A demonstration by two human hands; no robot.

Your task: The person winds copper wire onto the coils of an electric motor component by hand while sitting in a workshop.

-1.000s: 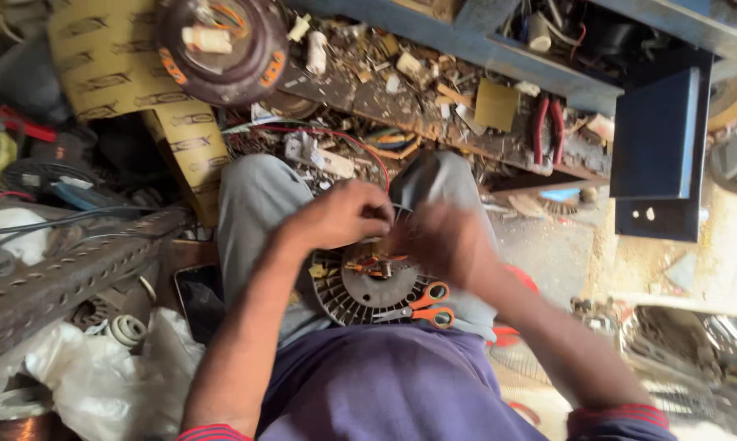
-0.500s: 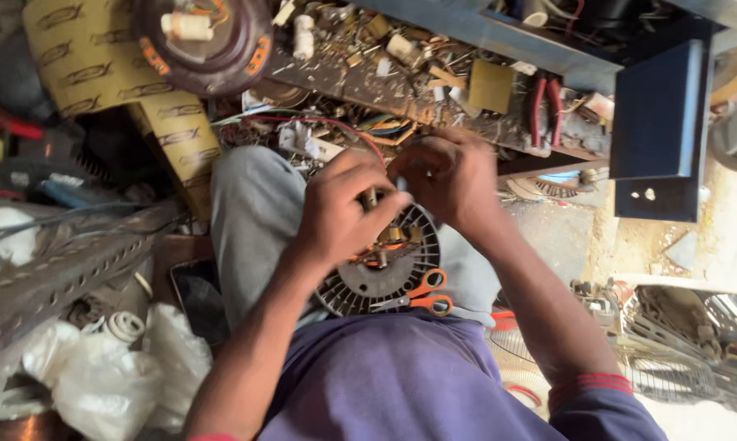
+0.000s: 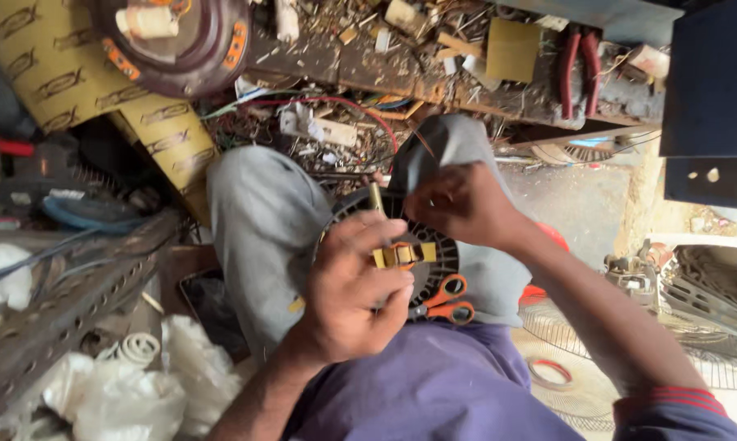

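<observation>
Evidently both the left hand (image 3: 356, 286) and right hand (image 3: 458, 200) grip the round black motor part (image 3: 434, 257) lying beneath them.

Single head view, looking steeply down, close over lap

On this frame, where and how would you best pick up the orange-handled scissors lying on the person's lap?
Grip the orange-handled scissors by their handle loops, probably coming from the right hand side. The loops lie exposed beside the round black motor part, while the blade end runs under the left hand.
</observation>
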